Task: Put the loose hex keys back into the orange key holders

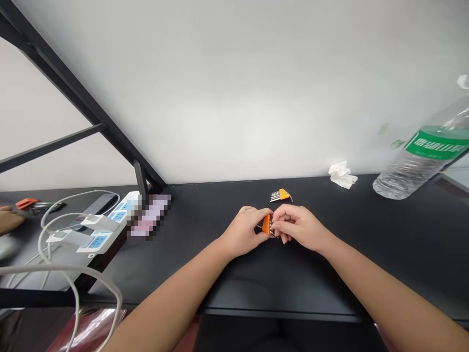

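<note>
My left hand [246,231] is closed around an orange hex key holder [266,224], gripping it between thumb and fingers just above the black desk. Dark metal hex keys stick out of the holder, with their bent ends toward the right. At those ends my right hand [297,226] has its thumb and fingers pinched together on a hex key, largely hidden by the fingertips. Behind both hands lies a second orange hex key holder [284,194], its row of silver keys pointing left.
A crumpled white tissue [342,174] and a large plastic water bottle [406,166] stand by the wall on the right. To the left are a power strip [110,222] with plugs and white cables, a black metal frame [73,90], and another person's hand [9,220].
</note>
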A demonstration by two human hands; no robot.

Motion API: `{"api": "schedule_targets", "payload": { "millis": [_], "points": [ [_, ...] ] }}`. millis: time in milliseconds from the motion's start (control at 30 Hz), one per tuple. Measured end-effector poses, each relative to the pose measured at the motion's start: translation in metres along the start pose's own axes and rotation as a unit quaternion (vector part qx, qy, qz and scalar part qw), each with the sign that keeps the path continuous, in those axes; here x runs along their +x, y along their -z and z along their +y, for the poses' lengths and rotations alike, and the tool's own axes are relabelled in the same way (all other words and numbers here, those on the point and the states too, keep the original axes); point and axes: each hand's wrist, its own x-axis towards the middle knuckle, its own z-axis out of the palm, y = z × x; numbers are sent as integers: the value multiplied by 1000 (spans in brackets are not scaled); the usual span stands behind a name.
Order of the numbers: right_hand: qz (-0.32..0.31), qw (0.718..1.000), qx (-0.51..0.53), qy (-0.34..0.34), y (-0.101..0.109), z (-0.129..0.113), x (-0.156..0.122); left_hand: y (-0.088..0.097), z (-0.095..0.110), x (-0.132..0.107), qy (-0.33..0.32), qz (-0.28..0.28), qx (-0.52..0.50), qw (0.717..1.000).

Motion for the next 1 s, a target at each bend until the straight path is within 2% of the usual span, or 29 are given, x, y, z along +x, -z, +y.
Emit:
{"api": "schedule_targets", "payload": {
  "millis": [67, 133, 267, 367, 433, 500, 567, 600, 700, 800, 1000],
  "points": [
    [-22, 993, 111, -20, -1, 7, 4, -1, -1, -1, -12, 22, 5, 1000],
    [-22, 983, 177, -37, -3, 13, 7, -3, -3, -2, -26, 36, 21, 999],
    [-3, 979, 185, -90, -9, 19, 13, -4, -2, -4, -36, 37, 55, 997],
    [3, 988, 106, -113, -7, 14, 14, -2, 0, -3, -28, 18, 57, 998],
    [14, 993, 22, -113, 2, 8, 13, -1, 0, -3, -12, 4, 56, 998],
    [50, 990, -92, -91, 17, 2, 8, 1, -3, -3, 12, -1, 53, 999],
    [104, 964, -237, -52, 33, -3, 2, 2, -8, -3, 40, 0, 48, 998],
    [107, 943, -311, -48, 40, -4, -1, 2, -10, -3, 56, 1, 43, 998],
    [57, 883, -460, -75, 52, -2, -6, 2, -17, -3, 101, 7, 21, 995],
    [26, 857, -506, -98, 50, 3, -5, 1, -20, -2, 123, 13, 3, 992],
    [25, 848, -517, -112, 39, 7, -2, 2, -18, -1, 112, 2, 10, 994]
  ]
}}
